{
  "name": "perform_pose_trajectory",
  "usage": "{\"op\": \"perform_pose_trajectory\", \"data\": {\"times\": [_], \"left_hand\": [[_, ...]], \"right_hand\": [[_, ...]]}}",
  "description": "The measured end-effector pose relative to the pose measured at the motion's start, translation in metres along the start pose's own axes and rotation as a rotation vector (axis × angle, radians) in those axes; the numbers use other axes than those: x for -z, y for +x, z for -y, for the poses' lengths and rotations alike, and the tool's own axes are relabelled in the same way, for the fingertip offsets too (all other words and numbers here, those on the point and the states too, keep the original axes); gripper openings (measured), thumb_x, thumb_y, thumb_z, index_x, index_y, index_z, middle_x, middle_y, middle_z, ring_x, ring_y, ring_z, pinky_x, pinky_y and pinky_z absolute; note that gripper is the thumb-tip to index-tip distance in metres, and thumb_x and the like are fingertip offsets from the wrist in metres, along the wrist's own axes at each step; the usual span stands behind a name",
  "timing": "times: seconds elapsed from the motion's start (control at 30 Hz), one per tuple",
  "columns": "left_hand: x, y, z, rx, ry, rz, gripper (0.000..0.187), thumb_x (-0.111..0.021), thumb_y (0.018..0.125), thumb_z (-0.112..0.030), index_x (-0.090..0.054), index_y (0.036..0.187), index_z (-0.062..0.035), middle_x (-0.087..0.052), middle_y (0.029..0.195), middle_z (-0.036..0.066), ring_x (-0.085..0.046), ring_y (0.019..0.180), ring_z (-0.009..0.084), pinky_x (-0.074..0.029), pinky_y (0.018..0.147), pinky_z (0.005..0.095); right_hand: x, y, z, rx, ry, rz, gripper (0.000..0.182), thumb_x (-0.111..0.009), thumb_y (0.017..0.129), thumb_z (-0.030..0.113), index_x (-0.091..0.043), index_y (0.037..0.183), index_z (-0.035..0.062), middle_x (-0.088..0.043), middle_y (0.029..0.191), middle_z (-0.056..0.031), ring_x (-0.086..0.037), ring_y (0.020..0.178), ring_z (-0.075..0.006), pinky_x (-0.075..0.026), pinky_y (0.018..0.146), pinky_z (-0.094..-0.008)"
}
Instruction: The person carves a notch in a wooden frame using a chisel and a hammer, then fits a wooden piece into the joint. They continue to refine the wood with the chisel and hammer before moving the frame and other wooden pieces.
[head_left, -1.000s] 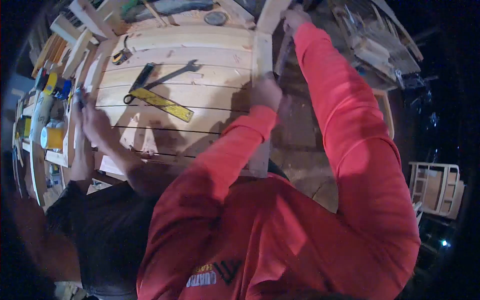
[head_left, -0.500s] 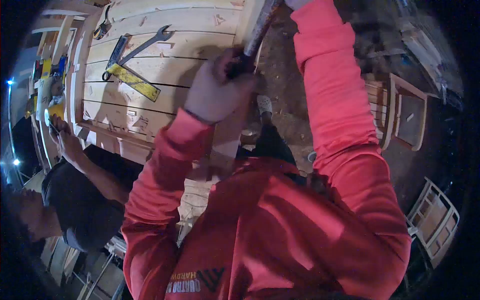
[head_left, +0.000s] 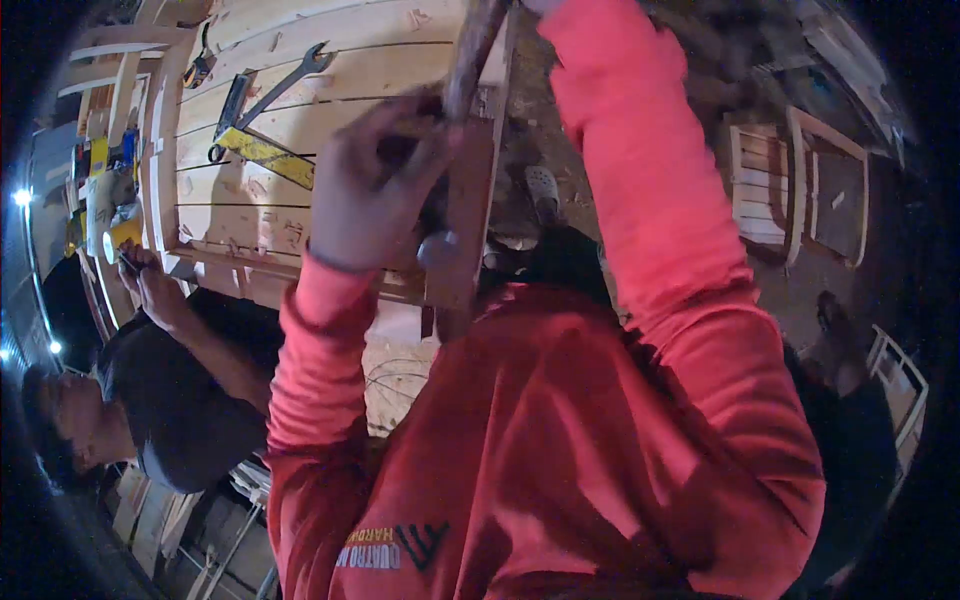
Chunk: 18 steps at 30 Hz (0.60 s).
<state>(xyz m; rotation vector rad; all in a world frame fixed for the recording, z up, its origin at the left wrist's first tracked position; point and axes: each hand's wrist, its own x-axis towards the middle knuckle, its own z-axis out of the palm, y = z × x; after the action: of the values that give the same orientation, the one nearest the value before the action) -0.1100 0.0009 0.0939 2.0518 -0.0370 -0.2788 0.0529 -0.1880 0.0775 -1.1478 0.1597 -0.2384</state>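
Note:
My left hand (head_left: 375, 195), in a red sleeve, is closed with curled fingers at the lower end of a dark, worn metal bar (head_left: 475, 60). The bar slants up past the top edge of the view. Only a sliver of my right hand (head_left: 543, 6) shows at that edge, close beside the bar, its fingers hidden. Below my left hand is a round grey knob-like piece (head_left: 437, 250), against a wooden board (head_left: 468, 200). Left of the hand, a wrench (head_left: 285, 82) and a try square with a yellow blade (head_left: 268, 157) lie on a slatted wooden panel (head_left: 380, 70).
A tape measure (head_left: 198, 70) lies at the panel's far left. A person in a black shirt (head_left: 190, 400) is at the left, one hand (head_left: 160, 295) near a yellow cylinder (head_left: 122, 240). Wooden frames (head_left: 800, 190) stand at the right, with another dark-clothed person (head_left: 840, 440) below them.
My left hand has moved left and a little down, and the bar has shifted left. The round grey piece has come into view. A dark-clothed figure has appeared at the lower right.

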Motion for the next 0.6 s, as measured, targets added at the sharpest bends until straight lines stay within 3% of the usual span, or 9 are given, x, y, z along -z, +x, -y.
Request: {"op": "perform_pose_trajectory", "data": {"times": [0.1, 0.17, 0.2, 0.3, 0.4, 0.43, 0.53, 0.6], "left_hand": [[0.03, -0.025, 0.025, 0.105, -0.165, 0.039, 0.029, -0.074, 0.093, -0.023, -0.074, 0.114, -0.0029, -0.077, 0.097, 0.014, -0.074, 0.083, 0.0207, -0.056, 0.072, 0.0292], [0.022, -0.028, 0.057, -0.004, 0.127, -0.029, 0.038, -0.073, 0.093, -0.024, -0.069, 0.125, -0.0043, -0.074, 0.113, 0.013, -0.073, 0.095, 0.0243, -0.057, 0.078, 0.0326], [0.016, -0.025, 0.071, -0.059, 0.269, -0.073, 0.043, -0.072, 0.093, -0.024, -0.066, 0.131, -0.0049, -0.073, 0.12, 0.013, -0.072, 0.101, 0.0261, -0.058, 0.082, 0.0343], [-0.019, -0.012, 0.102, -0.58, 0.621, -0.113, 0.057, -0.067, 0.096, -0.034, -0.055, 0.146, -0.0085, -0.057, 0.147, 0.01, -0.06, 0.127, 0.0312, -0.054, 0.097, 0.0448], [-0.051, 0.005, 0.114, -0.628, 0.68, -0.094, 0.065, -0.058, 0.099, -0.045, -0.047, 0.153, -0.0119, -0.044, 0.159, 0.006, -0.044, 0.143, 0.0309, -0.044, 0.107, 0.0534], [-0.053, 0.003, 0.107, -0.545, 0.844, -0.069, 0.063, -0.053, 0.099, -0.049, -0.051, 0.15, -0.0123, -0.047, 0.157, 0.005, -0.041, 0.145, 0.0307, -0.037, 0.111, 0.056], [-0.05, -0.008, 0.095, -0.564, 0.882, 0.003, 0.061, -0.057, 0.097, -0.042, -0.054, 0.146, -0.0053, -0.041, 0.161, 0.012, -0.038, 0.148, 0.0302, -0.04, 0.11, 0.053], [-0.052, -0.023, 0.096, -0.589, 0.875, 0.038, 0.06, -0.058, 0.096, -0.039, -0.055, 0.146, -0.0065, -0.042, 0.161, 0.011, -0.039, 0.148, 0.0287, -0.039, 0.11, 0.052]], "right_hand": [[0.01, -0.061, 0.041, 0.039, 0.047, 0.108, 0.039, -0.063, 0.102, 0.049, -0.06, 0.106, 0.0103, -0.053, 0.071, 0.0004, -0.05, 0.049, -0.0127, -0.042, 0.045, -0.0302], [-0.004, -0.103, 0.071, 0.186, -0.086, -0.117, 0.043, -0.063, 0.101, 0.051, -0.059, 0.116, 0.0109, -0.055, 0.077, 0.0001, -0.051, 0.053, -0.0122, -0.044, 0.046, -0.0288], [0.001, -0.113, 0.081, 0.238, -0.1, -0.075, 0.047, -0.063, 0.101, 0.053, -0.058, 0.121, 0.0108, -0.057, 0.08, -0.0001, -0.053, 0.055, -0.0126, -0.046, 0.048, -0.0284], [0.035, -0.141, 0.112, 0.283, -0.142, 0.207, 0.055, -0.065, 0.099, 0.049, -0.055, 0.131, 0.0056, -0.058, 0.083, -0.0019, -0.055, 0.062, -0.0143, -0.048, 0.052, -0.0287], [0.045, -0.16, 0.13, 0.313, -0.366, 0.275, 0.058, -0.071, 0.098, 0.038, -0.052, 0.131, -0.0047, -0.053, 0.075, -0.0041, -0.051, 0.062, -0.0142, -0.042, 0.053, -0.0302], [0.047, -0.161, 0.127, 0.405, -0.45, 0.246, 0.061, -0.07, 0.099, 0.041, -0.051, 0.134, -0.0051, -0.053, 0.076, -0.0039, -0.05, 0.062, -0.0141, -0.042, 0.054, -0.0301], [0.048, -0.166, 0.125, 0.592, -0.701, 0.125, 0.062, -0.067, 0.101, 0.043, -0.049, 0.136, -0.0055, -0.054, 0.079, -0.005, -0.05, 0.063, -0.0149, -0.043, 0.056, -0.0306], [0.047, -0.168, 0.125, 0.615, -0.706, 0.095, 0.061, -0.066, 0.101, 0.042, -0.048, 0.137, -0.005, -0.053, 0.08, -0.0058, -0.05, 0.064, -0.0156, -0.043, 0.056, -0.0314]]}}
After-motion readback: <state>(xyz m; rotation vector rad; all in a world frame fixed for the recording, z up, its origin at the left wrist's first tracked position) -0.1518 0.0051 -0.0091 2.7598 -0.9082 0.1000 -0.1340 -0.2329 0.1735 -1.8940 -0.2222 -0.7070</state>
